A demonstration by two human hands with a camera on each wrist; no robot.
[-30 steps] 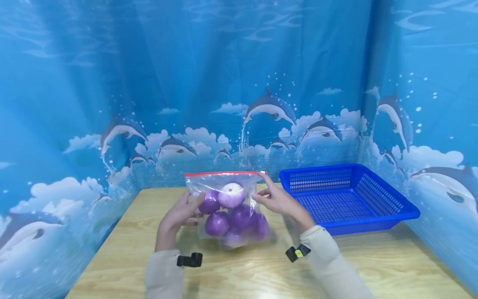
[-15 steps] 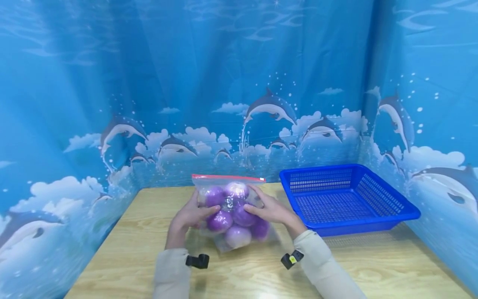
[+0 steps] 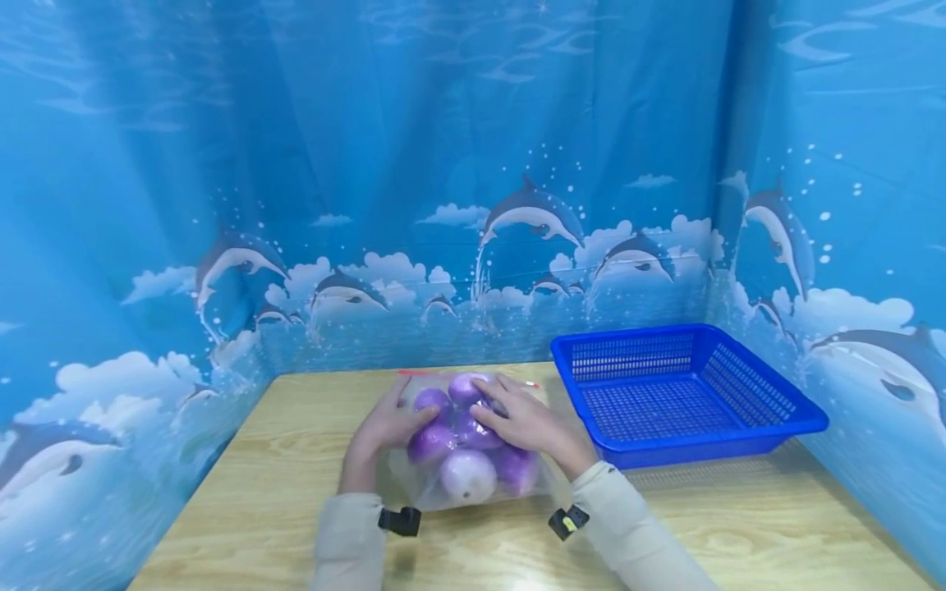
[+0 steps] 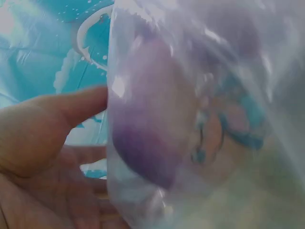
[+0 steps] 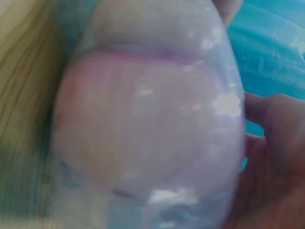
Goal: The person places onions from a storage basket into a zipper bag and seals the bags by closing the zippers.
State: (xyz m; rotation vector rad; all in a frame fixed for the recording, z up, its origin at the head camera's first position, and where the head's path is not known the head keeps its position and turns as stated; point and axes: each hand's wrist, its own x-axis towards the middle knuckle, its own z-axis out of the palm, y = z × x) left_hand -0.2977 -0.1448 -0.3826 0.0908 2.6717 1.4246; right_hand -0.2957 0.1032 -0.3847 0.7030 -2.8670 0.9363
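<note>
Between my two hands lies a clear zip bag (image 3: 417, 491) of several red onions (image 3: 467, 474), tilted back with its red zip edge away from me. My left hand (image 3: 386, 423) grips the bag's left side, thumb over the onions. On the right side my right hand (image 3: 528, 419) holds it, thumb and fingers spread over the upper onions. In the left wrist view the left hand (image 4: 43, 138) has its thumb against the plastic, an onion (image 4: 147, 105) close inside. A blurred onion (image 5: 143, 124) fills the right wrist view beside the right hand (image 5: 276, 138). The undersides of the bag are hidden.
A blue plastic basket (image 3: 709, 450) with mesh walls stands to the right of the bag on the wooden table (image 3: 281, 468). A blue curtain (image 3: 414, 164) printed with dolphins hangs behind and at both sides.
The bag has tipped from nearly upright to leaning back, its zip edge lower and farther away. Both hands have shifted from the upper sides onto the onions, thumbs over them.
</note>
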